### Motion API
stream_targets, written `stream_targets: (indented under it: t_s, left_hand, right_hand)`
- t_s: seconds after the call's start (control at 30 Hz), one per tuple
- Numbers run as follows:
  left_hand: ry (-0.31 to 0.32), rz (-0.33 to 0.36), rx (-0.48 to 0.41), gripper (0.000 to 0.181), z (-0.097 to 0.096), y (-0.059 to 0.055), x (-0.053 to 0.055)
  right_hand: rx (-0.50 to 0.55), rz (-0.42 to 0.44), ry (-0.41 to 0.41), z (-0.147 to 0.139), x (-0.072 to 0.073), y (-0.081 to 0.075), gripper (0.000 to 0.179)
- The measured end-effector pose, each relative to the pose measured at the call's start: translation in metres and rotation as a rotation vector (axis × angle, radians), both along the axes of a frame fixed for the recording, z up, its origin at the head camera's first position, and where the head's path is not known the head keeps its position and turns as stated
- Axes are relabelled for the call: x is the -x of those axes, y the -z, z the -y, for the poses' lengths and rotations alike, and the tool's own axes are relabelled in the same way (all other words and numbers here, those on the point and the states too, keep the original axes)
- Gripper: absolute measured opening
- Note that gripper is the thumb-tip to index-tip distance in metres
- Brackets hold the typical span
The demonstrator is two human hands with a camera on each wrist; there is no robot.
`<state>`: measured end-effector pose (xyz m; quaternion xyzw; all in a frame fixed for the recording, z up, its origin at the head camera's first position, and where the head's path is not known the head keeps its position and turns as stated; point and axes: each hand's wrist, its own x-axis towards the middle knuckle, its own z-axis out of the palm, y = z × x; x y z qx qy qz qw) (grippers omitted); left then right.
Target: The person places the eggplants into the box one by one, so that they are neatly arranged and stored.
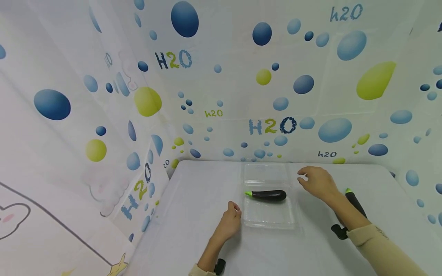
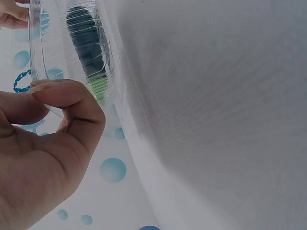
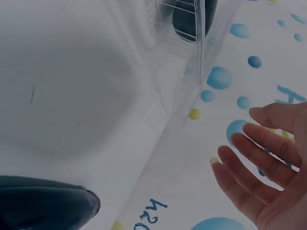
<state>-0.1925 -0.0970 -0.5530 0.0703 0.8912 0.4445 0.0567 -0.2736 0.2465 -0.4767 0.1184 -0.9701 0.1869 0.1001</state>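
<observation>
2 grips, 2 states. The left grip appears to pinch the left edge of the clear box, thumb and forefinger together on the plastic in the left-wrist view, probably because so light a thing would slide if left unheld. The right grip holds nothing: its fingers are apart and hang near the right side of the lid, within easy reach of it.

Between the 2 grips, the box lies unfolded on the worktop, its lid at the far end and its near half towards the person, presumably so the inside can be reached from above. 1 eggplant lies crosswise in that near half, close to the fold, green stem to the left; set that way, it leaves bare plastic in front.

Farther right, a 2nd eggplant rests on the worktop, partly hidden by the right forearm, stem pointing away; the spot looks handy for that arm. 2 small black devices sit at the wrists, presumably the cameras. Behind everything hangs a white sheet printed with drops and "H2O".
</observation>
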Motion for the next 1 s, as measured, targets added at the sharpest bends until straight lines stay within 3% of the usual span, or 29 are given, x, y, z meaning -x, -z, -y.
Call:
stream_targets:
  t_s: [0.33, 1.0]
  left_hand:
    - [-0.004, 0.003, 0.005, 0.009, -0.002, -0.002, 0.0]
    - [0.019, 0.014, -0.023, 0.009, -0.002, -0.006, -0.003]
  right_hand:
    - [0.07, -0.008, 0.068, -0.026, -0.006, 0.006, 0.026]
    - [0.087, 0.094, 0.197, -0.063, -0.024, 0.024, 0.03]
